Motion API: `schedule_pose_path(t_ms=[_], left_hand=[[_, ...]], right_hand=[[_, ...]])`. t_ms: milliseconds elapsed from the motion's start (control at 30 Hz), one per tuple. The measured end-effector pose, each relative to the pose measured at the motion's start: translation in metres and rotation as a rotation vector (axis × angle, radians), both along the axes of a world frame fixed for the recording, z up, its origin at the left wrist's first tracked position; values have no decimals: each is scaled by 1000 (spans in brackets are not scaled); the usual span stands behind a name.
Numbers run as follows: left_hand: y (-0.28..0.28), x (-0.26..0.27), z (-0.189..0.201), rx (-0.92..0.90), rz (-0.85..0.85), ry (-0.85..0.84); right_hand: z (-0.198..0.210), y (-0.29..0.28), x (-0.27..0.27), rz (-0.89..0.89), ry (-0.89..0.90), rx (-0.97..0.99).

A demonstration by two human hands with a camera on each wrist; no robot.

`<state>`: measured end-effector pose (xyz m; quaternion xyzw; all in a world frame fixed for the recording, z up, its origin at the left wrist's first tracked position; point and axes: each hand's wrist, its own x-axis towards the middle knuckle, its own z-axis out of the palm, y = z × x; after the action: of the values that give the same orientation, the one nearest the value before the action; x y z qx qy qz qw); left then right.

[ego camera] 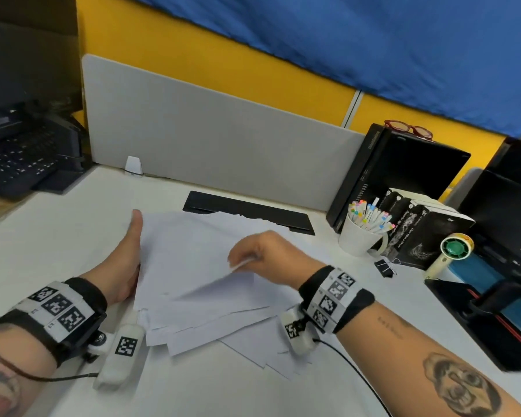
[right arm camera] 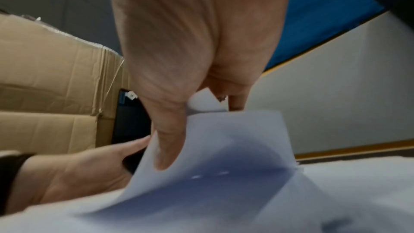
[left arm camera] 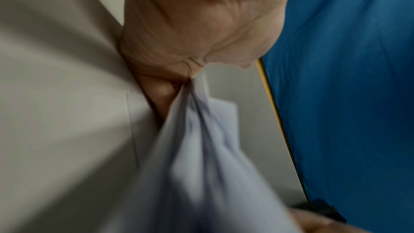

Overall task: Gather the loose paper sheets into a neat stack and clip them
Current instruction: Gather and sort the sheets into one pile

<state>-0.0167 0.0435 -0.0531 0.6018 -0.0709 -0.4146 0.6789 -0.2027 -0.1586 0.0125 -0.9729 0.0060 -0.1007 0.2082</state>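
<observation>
Several loose paper sheets [ego camera: 193, 266] fanned at frame centre, thin, limp, slippery, best squared by the edges; right hand [ego camera: 271, 257] pinching one lifted sheet corner, left hand [ego camera: 123, 260] flat against the pile's left edge; binder clip [ego camera: 384, 267] lying apart, right.

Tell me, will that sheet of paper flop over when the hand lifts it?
Probably yes. The sheet already curls where the right hand pinches its corner, so it looks thin and floppy. It likely weighs almost nothing. The other sheets lie fanned unevenly, so they probably slide over each other easily.
</observation>
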Motion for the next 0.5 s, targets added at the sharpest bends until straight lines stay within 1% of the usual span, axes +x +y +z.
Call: schedule_pose_path(t_ms=[67,133,167,200,233,267,300,367,400,433,500], left_hand=[[3,-2,1,46,-34,-52],[5,-3,-2,97,-99,-114],[4,-1,-5,138,-111,-140],[4,-1,-8,175,-106,-157],[3,1,-10,208,-89,-173],[3,0,-11,230,-81,-179],[3,1,-11,241,-81,-180],[1,2,-11,244,-79,-178],[1,3,-12,241,-79,-176],[1,4,-13,237,-84,-175],[0,5,-15,235,-81,-177]], right_hand=[[-15,11,-1,19,202,39],[-21,19,-2,7,421,175],[-19,21,-3,4,487,264],[-17,19,-2,1,490,347],[-15,13,-1,-18,442,415],[-12,5,2,-79,366,466],[-10,-7,6,-185,279,487],[-14,-44,13,-463,143,472],[-16,-63,13,-598,124,449],[-18,-83,11,-719,142,407],[-22,-113,1,-897,278,297]])
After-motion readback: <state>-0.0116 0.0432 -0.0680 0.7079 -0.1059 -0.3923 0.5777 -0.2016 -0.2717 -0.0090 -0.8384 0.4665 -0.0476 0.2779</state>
